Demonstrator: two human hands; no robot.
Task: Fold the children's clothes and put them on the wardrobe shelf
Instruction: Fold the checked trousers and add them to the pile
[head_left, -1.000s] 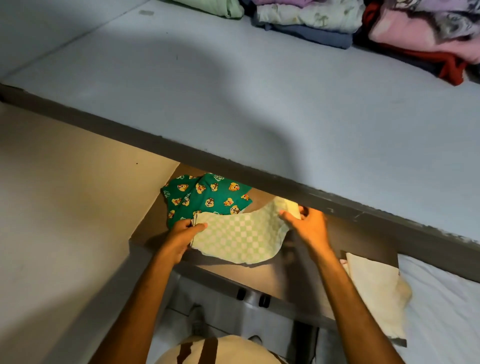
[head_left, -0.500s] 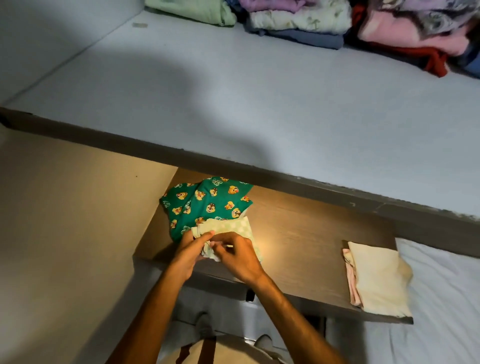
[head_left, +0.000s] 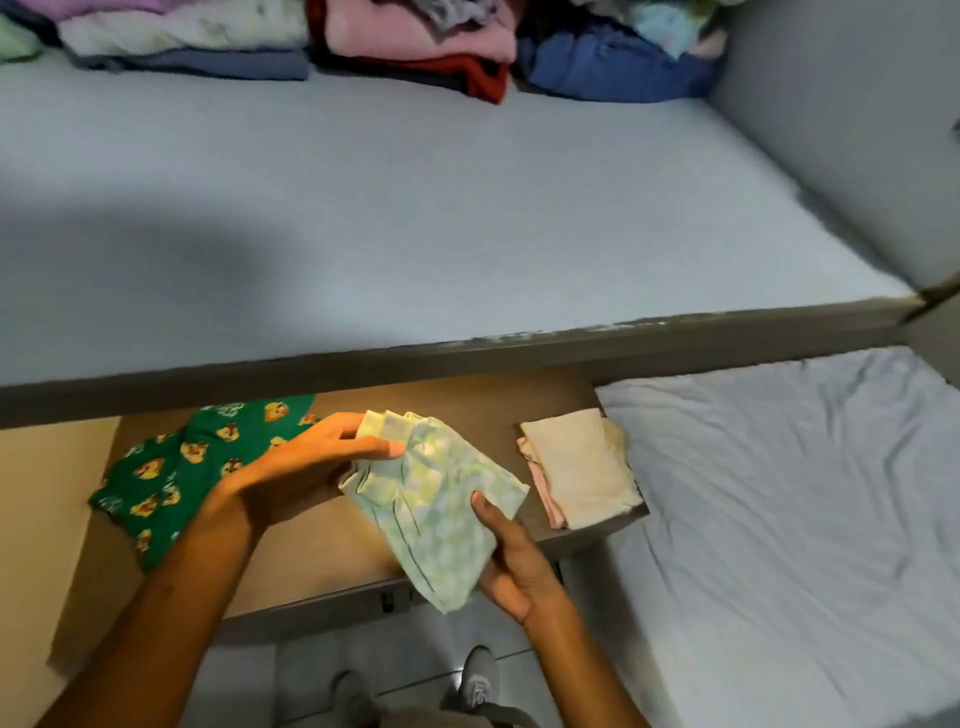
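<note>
Surface: a brown wooden shelf (head_left: 322, 561) below a pale grey painted ledge (head_left: 415, 218); a wrinkled white sheet (head_left: 779, 493) at right.
Checked garment (head_left: 441, 499): soft, pale green, folded — held above the shelf.
Left hand (head_left: 306, 462): grip closed on its top edge.
Right hand (head_left: 511, 561): grip closed on its lower edge.
Green printed garment (head_left: 171, 478): spread flat on the shelf.
Cream folded stack (head_left: 579, 465): squared — at the shelf's right end.

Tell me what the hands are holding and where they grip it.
Both hold the folded green checked garment: the left hand pinches its upper end near the band, the right hand supports its lower right edge.
</note>
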